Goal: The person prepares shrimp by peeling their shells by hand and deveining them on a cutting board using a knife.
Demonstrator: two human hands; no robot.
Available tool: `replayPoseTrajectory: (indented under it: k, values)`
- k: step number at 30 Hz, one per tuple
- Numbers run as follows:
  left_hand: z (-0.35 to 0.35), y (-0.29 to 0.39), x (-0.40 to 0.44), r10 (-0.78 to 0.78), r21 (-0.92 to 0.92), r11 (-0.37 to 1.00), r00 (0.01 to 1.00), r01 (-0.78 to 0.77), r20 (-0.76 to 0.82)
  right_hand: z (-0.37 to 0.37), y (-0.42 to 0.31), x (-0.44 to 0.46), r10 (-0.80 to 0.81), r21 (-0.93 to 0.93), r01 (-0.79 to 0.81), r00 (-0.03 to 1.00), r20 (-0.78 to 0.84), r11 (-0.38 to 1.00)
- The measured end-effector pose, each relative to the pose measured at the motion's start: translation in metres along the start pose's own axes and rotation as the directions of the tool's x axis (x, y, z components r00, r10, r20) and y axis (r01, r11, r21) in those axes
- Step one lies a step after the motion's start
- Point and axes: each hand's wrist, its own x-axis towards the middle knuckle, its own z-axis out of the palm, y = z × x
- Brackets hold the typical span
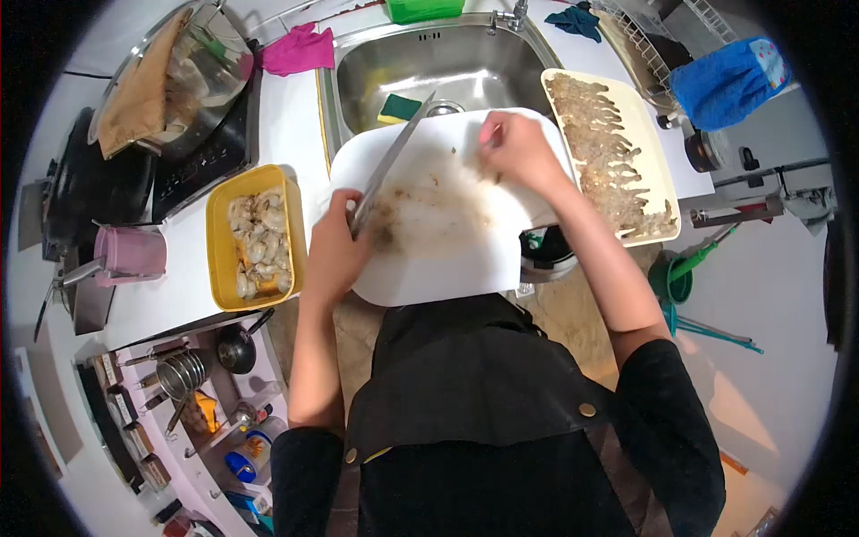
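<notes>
My left hand (338,251) is closed around a knife (395,159), whose long blade slants up and away over the left part of a white cutting board (438,268). Brownish smears and small bits mark the board. Above its far right part is my right hand (521,154), fingers curled together; whatever they hold, if anything, is hidden. To the right of the board, unpeeled shrimp (610,152) lie in a row on a cream tray (659,143). Peeled shrimp (263,242) fill part of a yellow container (215,242) on the left.
Behind the board is a steel sink (429,67) with a green-and-yellow sponge (399,109). A black cooktop (208,157) and a pink container (131,253) stand left. Pink gloves (298,49) lie beside the sink. A blue towel (727,80) hangs at right.
</notes>
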Motion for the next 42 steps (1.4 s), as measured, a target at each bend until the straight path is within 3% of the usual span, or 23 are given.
replayPoseTrajectory:
  k: [1,3,5,6,9,10,13,15,23,26,32,35,38,42]
  values:
    - [-0.001,0.001,-0.012,-0.027,-0.059,0.998,0.999,0.029,0.039,0.013,0.002,-0.004,0.017,0.002,-0.017,0.996,0.088,1.000]
    - [-0.006,0.006,-0.035,-0.067,-0.174,0.981,0.991,0.086,0.113,0.044,0.012,-0.015,-0.128,-0.048,0.134,0.985,0.119,0.990]
    - [-0.005,0.004,-0.054,-0.093,-0.227,0.965,0.982,0.129,0.165,0.068,0.026,-0.028,-0.319,-0.261,0.296,0.947,-0.049,0.919]
    - [-0.003,0.004,-0.061,-0.107,-0.258,0.954,0.976,0.154,0.189,0.069,0.026,-0.030,-0.389,-0.229,0.372,0.921,-0.028,0.899]
    - [0.005,0.015,-0.078,-0.081,-0.248,0.960,0.980,0.126,0.183,0.057,0.023,-0.034,-0.279,-0.215,0.300,0.952,0.124,0.929]
    - [0.013,0.015,-0.082,-0.029,-0.323,0.944,0.989,0.075,0.145,0.055,0.023,-0.035,-0.283,-0.228,0.302,0.952,0.113,0.926]
    - [0.014,0.035,-0.088,-0.068,-0.302,0.944,0.974,0.133,0.218,0.045,0.014,-0.040,-0.077,-0.183,0.118,0.974,0.214,0.976]
    - [0.026,0.034,-0.088,0.003,-0.272,0.961,0.987,0.042,0.163,0.040,0.010,-0.044,-0.039,-0.101,0.061,0.976,0.214,0.993]
    - [0.040,0.034,-0.075,-0.014,-0.101,0.994,0.981,0.034,0.194,0.039,0.021,-0.037,-0.012,-0.040,0.021,0.972,0.235,0.999]
    - [0.037,0.033,-0.071,0.035,-0.024,0.999,0.986,-0.031,0.161,0.044,0.037,-0.033,-0.150,-0.033,0.158,0.974,0.170,0.987]
    - [0.011,0.039,-0.071,-0.097,0.117,0.991,0.955,0.066,0.282,0.040,0.036,-0.039,-0.165,0.043,0.161,0.978,0.130,0.986]
    - [0.001,0.030,-0.079,-0.019,0.073,0.997,0.971,0.002,0.239,0.036,0.037,-0.044,-0.201,0.039,0.198,0.975,0.098,0.979]
    - [-0.019,0.024,-0.078,-0.104,-0.041,0.991,0.929,0.127,0.355,0.036,0.037,-0.046,-0.172,0.044,0.168,0.979,0.113,0.985]
    - [-0.002,0.039,-0.064,-0.065,-0.133,0.986,0.960,0.105,0.273,0.038,0.039,-0.046,-0.187,0.020,0.186,0.976,0.108,0.982]
